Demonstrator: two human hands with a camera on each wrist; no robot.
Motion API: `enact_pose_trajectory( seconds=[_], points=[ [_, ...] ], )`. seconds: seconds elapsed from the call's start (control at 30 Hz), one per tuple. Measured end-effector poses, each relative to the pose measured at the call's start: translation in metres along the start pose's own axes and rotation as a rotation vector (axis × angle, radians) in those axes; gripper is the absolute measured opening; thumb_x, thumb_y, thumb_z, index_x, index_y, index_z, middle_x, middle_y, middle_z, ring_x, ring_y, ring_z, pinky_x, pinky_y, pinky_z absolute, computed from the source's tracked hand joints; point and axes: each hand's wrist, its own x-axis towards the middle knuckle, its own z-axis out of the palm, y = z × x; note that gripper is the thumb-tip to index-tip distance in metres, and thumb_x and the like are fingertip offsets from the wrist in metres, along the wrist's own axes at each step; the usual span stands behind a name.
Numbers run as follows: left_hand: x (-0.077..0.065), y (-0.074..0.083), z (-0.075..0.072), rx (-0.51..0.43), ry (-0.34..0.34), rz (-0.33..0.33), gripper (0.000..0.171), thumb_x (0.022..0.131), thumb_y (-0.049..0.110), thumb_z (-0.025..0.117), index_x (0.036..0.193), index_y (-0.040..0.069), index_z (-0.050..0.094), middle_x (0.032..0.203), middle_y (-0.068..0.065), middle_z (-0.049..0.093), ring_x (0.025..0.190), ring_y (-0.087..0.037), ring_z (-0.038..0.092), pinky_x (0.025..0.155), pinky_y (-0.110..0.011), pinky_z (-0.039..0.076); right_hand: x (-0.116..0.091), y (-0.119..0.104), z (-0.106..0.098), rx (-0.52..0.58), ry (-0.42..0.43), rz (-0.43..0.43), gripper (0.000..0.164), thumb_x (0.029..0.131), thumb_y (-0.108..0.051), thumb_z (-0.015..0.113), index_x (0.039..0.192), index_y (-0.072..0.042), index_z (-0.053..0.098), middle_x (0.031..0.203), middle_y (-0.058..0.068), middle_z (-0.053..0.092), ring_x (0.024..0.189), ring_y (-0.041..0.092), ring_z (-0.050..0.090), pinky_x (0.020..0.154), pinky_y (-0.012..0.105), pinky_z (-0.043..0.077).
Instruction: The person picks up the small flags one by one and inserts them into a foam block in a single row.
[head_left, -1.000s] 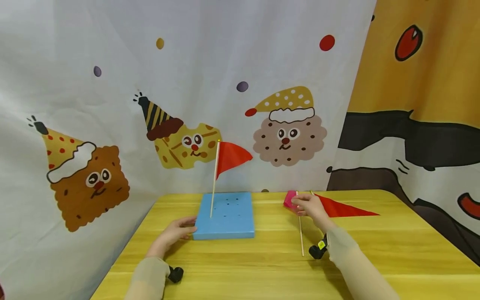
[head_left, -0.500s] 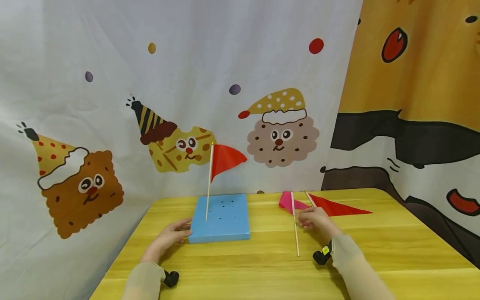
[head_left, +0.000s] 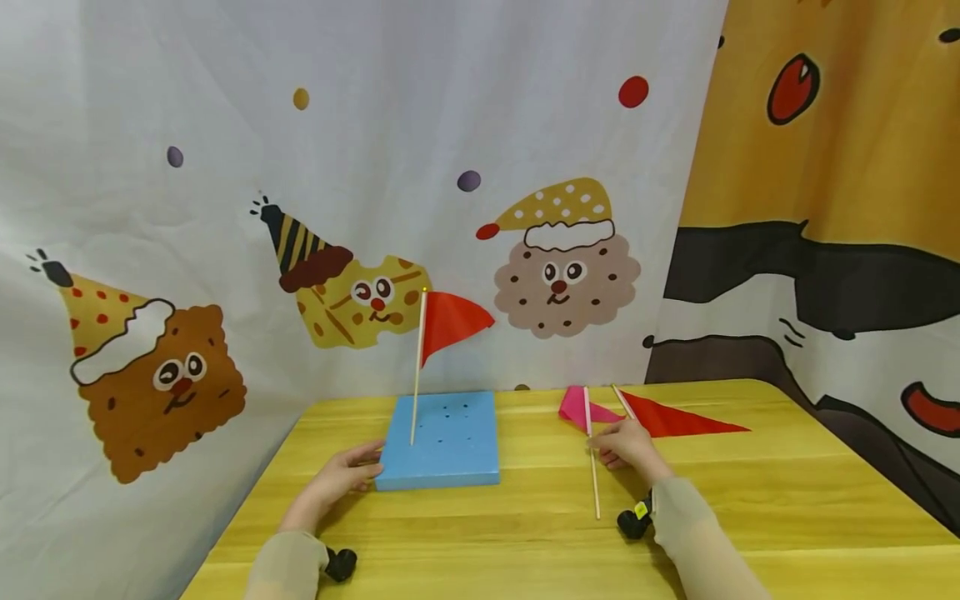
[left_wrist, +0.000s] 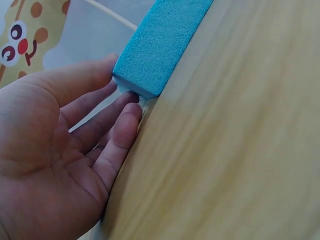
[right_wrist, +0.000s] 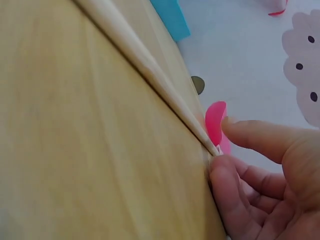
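A blue foam block with several small holes lies on the table, and a red flag stands upright in it on a thin stick. My left hand rests at the block's left front corner, its thumb against the foam and the other fingers relaxed below. Further right, a pink flag lies with its wooden stick pointing toward me. The fingertips of my right hand are right at that stick; in the right wrist view the thumb is raised apart from the index finger beside the wooden stick.
A long red pennant on a stick lies behind and right of my right hand. The yellow wood-grain table ends at the back against a printed cloth with cartoon biscuits. Black wrist cameras sit on both wrists.
My right hand has moved off the pink flag's cloth and toward its stick below. The cloth, bunched at the fingers before, now lies spread. The left hand stays at the block.
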Motion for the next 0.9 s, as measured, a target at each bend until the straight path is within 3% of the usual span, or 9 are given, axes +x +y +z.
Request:
enact_pose_trajectory(
  seconds=[0.13, 0.33, 0.63, 0.9],
  points=[
    [-0.001, 0.001, 0.0, -0.008, 0.001, 0.002, 0.06, 0.096, 0.021, 0.064, 0.147, 0.002, 0.04, 0.141, -0.029, 0.042, 0.111, -0.031, 0.056, 0.079, -0.037, 0.05, 0.0, -0.003, 0.005, -0.054, 0.014, -0.021, 0.025, 0.077, -0.017, 0.082, 0.077, 0.002, 0.067, 0.057, 0.006, 0.055, 0.048, 0.016, 0.055, 0.048, 0.03, 0.051],
    [-0.003, 0.0, 0.0, -0.014, 0.001, 0.004, 0.06, 0.096, 0.02, 0.063, 0.147, 0.001, 0.04, 0.141, -0.03, 0.041, 0.11, -0.031, 0.057, 0.078, -0.037, 0.05, -0.003, -0.008, 0.011, -0.089, 0.003, -0.064, 0.035, 0.077, -0.013, 0.082, 0.059, -0.005, 0.053, 0.046, 0.003, 0.042, 0.04, 0.015, 0.043, 0.042, 0.027, 0.041],
    [-0.003, -0.001, 0.0, -0.022, 0.01, -0.007, 0.06, 0.095, 0.021, 0.064, 0.147, 0.002, 0.041, 0.141, -0.029, 0.042, 0.108, -0.029, 0.057, 0.078, -0.037, 0.05, 0.0, -0.011, 0.011, -0.212, 0.028, -0.094, 0.032, 0.074, -0.007, 0.076, 0.051, -0.007, 0.053, 0.044, 0.001, 0.046, 0.037, 0.013, 0.044, 0.04, 0.028, 0.046],
    [-0.001, 0.0, 0.0, -0.03, 0.009, -0.019, 0.06, 0.095, 0.021, 0.064, 0.147, 0.003, 0.041, 0.142, -0.029, 0.041, 0.108, -0.028, 0.057, 0.078, -0.037, 0.051, 0.002, -0.007, 0.005, -0.206, 0.013, -0.089, 0.029, 0.075, -0.011, 0.075, 0.052, -0.006, 0.057, 0.046, 0.003, 0.049, 0.039, 0.016, 0.048, 0.042, 0.03, 0.047]
  ],
)
